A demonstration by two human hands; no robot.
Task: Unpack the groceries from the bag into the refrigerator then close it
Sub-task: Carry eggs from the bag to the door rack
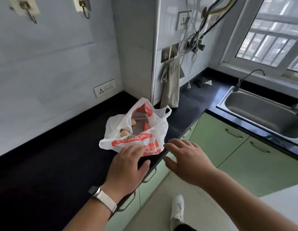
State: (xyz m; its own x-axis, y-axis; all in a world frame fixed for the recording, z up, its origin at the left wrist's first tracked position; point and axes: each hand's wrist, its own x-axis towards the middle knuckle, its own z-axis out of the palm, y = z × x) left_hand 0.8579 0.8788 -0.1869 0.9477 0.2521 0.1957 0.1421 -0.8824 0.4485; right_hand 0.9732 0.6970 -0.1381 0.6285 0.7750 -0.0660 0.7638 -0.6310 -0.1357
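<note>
While neither hand holds anything, both are reaching in. The left hand's (pixel 128 164) fingers (pixel 134 148) are straight and slightly spread, with the tips at the near printed edge of the bag (pixel 128 140); I can't tell if they touch it or sit just above. The right hand (pixel 188 162) is also spread, thumb out, in the air just right of the bag and apart from it. There is a watch (pixel 101 195) on the left wrist.

The bag is thin white plastic with red print. It sits at frame centre on the black counter (pixel 53 155), near the front edge, with its mouth gaping upward. One handle loop (pixel 167 110) sticks out at its upper right. Inside are loose eggs (pixel 124 133) at the left and a red carton (pixel 147 126) at the right; the rest is hidden under the film.

Handling, as a judgement: the bag is soft and floppy with no shape of its own, light, and a bit slick. The eggs are fragile and free to roll, so don't squeeze the sides or tip it. Best hold is both handle loops gathered, or steady the rim with one hand and lift items out singly, eggs by light fingertip cradle.

The sink (pixel 261 114) is at right and a towel (pixel 171 87) hangs above centre. The refrigerator is not in view, and nothing looks unpacked yet.
</note>
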